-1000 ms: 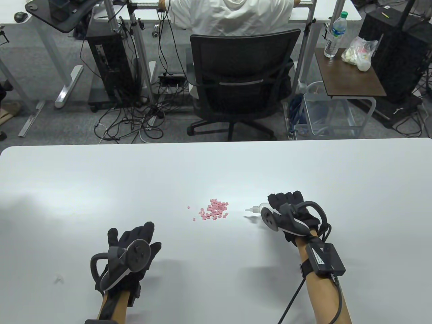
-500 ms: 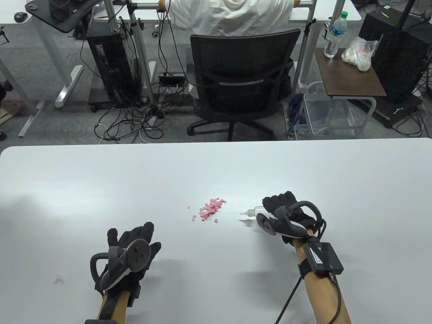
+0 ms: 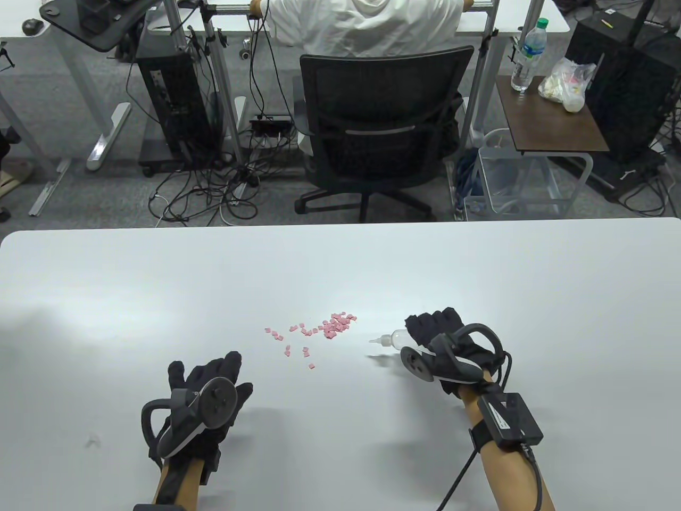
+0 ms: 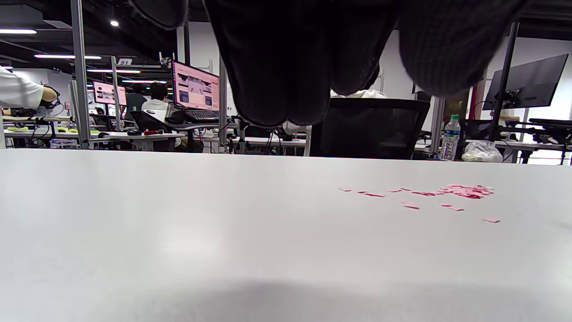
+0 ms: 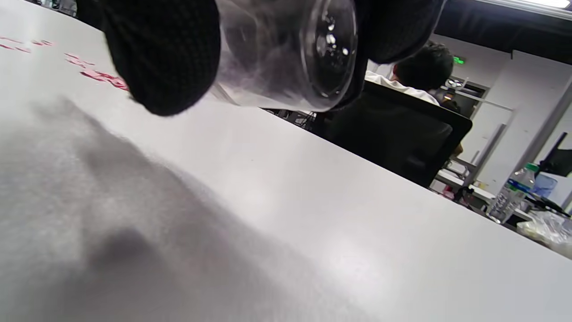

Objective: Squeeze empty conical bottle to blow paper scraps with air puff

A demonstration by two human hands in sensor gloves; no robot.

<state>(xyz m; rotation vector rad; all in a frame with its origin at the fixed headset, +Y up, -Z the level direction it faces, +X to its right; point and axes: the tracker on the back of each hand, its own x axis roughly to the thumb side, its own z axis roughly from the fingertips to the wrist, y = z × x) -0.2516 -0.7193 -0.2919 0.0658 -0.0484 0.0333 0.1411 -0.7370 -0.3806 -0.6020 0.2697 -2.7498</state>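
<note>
Presently: right hand grips clear conical bottle above white tabletop, nozzle aimed left at pink paper scraps, a cluster with strays trailing leftward. Left hand rests flat, fingers spread, holding nothing.

Left hand palm down, fingers spread, low at the near side, right hand curled in a grip (tracker uppermost), forearm angled inward.

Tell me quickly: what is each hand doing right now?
Left hand: rests on the table, holding nothing, fingers spread.
Right hand: grips the bottle, nozzle pointing at the paper scraps.
</note>
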